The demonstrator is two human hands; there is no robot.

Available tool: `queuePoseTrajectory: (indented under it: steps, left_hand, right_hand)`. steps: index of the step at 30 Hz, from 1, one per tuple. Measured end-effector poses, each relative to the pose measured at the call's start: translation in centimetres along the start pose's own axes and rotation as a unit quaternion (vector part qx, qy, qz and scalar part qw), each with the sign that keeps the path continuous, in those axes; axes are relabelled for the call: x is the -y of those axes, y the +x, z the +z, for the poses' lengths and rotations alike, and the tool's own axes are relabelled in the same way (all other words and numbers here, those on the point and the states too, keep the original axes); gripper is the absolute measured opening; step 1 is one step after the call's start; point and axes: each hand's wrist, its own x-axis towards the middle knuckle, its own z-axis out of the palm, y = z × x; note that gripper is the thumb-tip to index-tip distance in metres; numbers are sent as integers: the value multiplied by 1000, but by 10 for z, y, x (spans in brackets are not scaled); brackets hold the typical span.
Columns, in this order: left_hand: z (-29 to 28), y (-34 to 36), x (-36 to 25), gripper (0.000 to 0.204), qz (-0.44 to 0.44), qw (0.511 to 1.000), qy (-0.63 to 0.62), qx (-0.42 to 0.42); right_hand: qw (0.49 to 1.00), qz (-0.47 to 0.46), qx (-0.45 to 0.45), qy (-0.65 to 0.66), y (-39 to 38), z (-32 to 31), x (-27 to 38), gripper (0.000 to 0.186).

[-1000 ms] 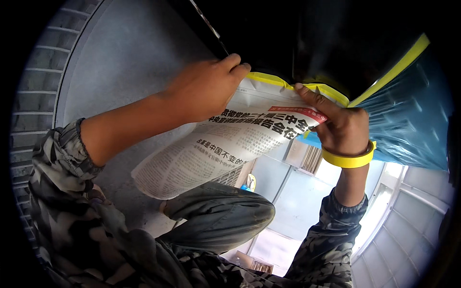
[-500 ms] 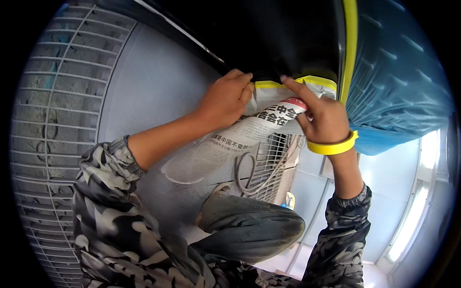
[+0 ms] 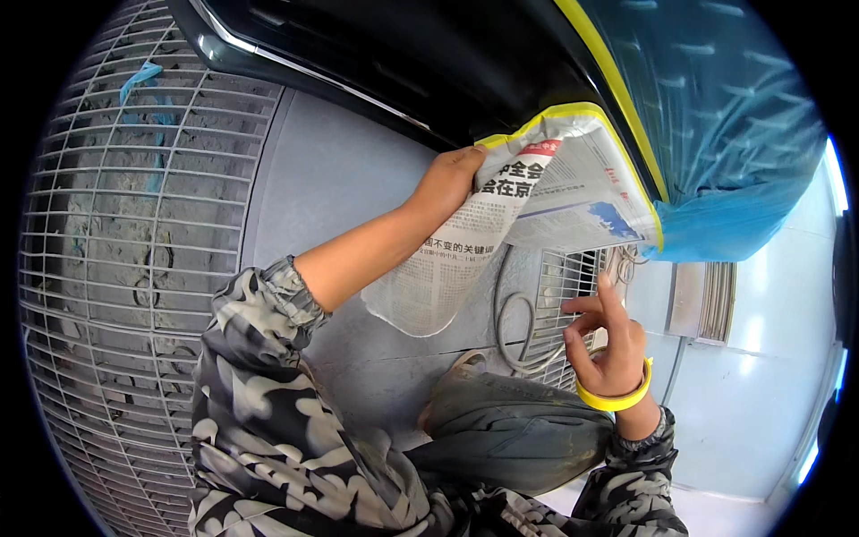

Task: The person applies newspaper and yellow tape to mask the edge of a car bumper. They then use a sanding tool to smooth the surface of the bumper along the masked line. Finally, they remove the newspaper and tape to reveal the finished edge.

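Observation:
My left hand (image 3: 452,179) is closed on the upper left edge of a newspaper sheet (image 3: 447,277), close against a glossy black car panel (image 3: 403,63). Yellow masking tape (image 3: 573,109) runs along the sheet's top and right edges, fixing it to the panel. The lower left part of the paper hangs down in a curl. My right hand (image 3: 613,340) is below the sheet and apart from it, index finger raised and the other fingers loosely bent, with nothing visible in it. A roll of yellow tape (image 3: 617,400) hangs round my right wrist like a bracelet.
Blue plastic film (image 3: 725,134) covers the area right of the panel, bordered by yellow tape. Metal floor grating (image 3: 116,295) spans the left. A grey hose (image 3: 519,331) lies coiled near my bent knee (image 3: 519,430), beside another grate. A pale panelled wall (image 3: 725,385) stands to the right.
My right hand has let go of the newspaper's taped edge and moved down, away from it. The sheet has spread open to the right. My left hand still grips its edge.

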Motion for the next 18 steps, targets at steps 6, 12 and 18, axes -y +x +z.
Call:
queuePoseTrajectory:
  steps: [6,12,18]
  left_hand:
    - [16,-2,-11,43,-68,992,-42,-95]
    - [-4,14,-4,44,-90,980,-174,-27]
    - [-26,21,-3,54,-126,943,-231,204]
  right_hand:
    - [989,126,56,56,-22,10,-8,72]
    - [984,126,52,113,-22,3,-17,73]
    - [981,123,91,122,-24,7,-20,73]
